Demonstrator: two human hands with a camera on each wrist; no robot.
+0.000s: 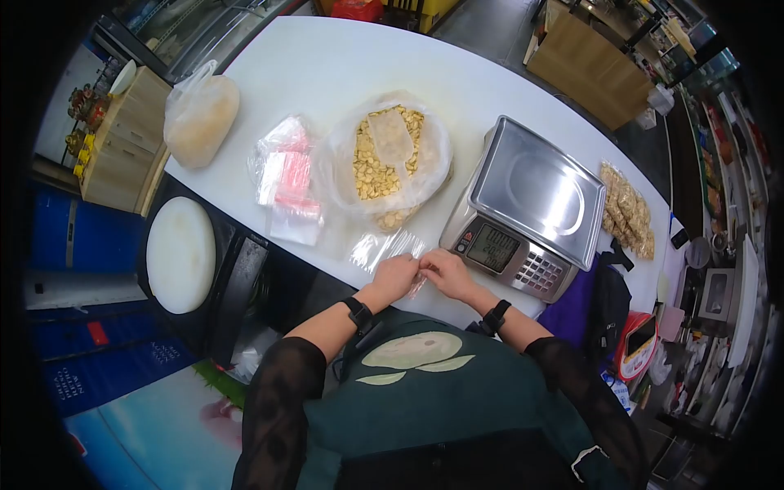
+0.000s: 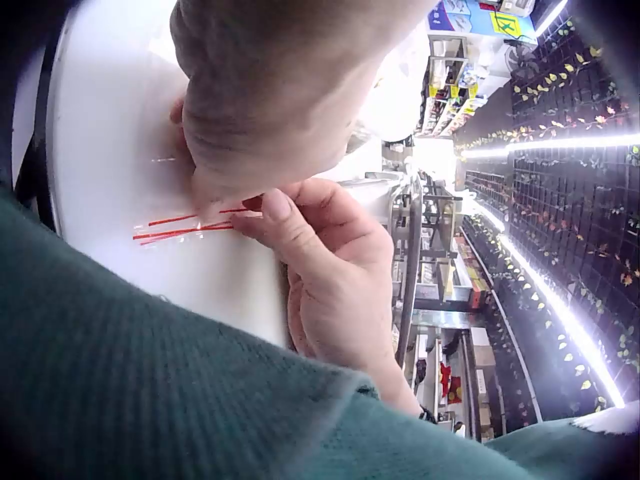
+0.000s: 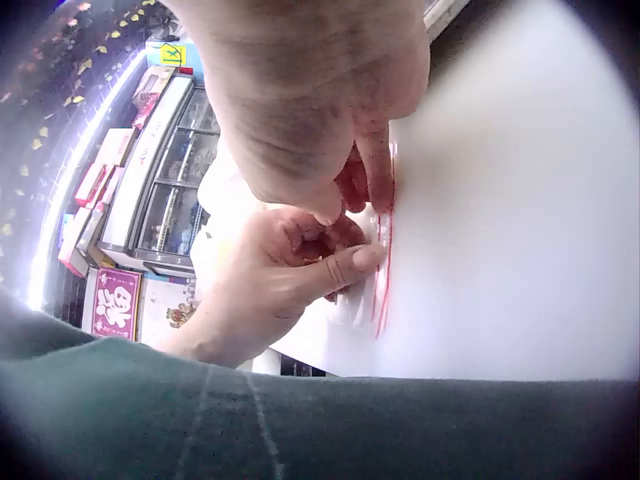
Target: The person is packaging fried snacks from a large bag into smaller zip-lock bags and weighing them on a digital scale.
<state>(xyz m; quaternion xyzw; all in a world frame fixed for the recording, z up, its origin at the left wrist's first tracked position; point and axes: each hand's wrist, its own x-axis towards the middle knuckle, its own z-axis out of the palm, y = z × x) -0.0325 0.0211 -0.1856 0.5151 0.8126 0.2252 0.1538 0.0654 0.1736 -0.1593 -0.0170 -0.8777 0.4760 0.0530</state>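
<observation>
A clear zip bag [image 1: 382, 248] with red lines along its mouth lies flat at the near edge of the white table, and its red seal [image 3: 384, 285] runs between both hands. My left hand [image 1: 395, 276] pinches the seal, its thumb laid along the red lines in the right wrist view. Close beside it, my right hand [image 1: 447, 273] pinches the same strip between thumb and forefinger [image 2: 277, 205]. Just beyond the hands stands an open plastic bag [image 1: 327, 175] of pale yellow slices [image 1: 371, 175], with a small clear packet [image 1: 390, 135] on top.
A digital scale [image 1: 535, 200] with a steel pan stands right of the hands. Several red-edged zip bags [image 1: 287, 184] lie to the left on the table [image 1: 278, 61]. A tied bag [image 1: 202, 122] sits at the far left corner, and bagged brown goods [image 1: 627, 212] lie beyond the scale.
</observation>
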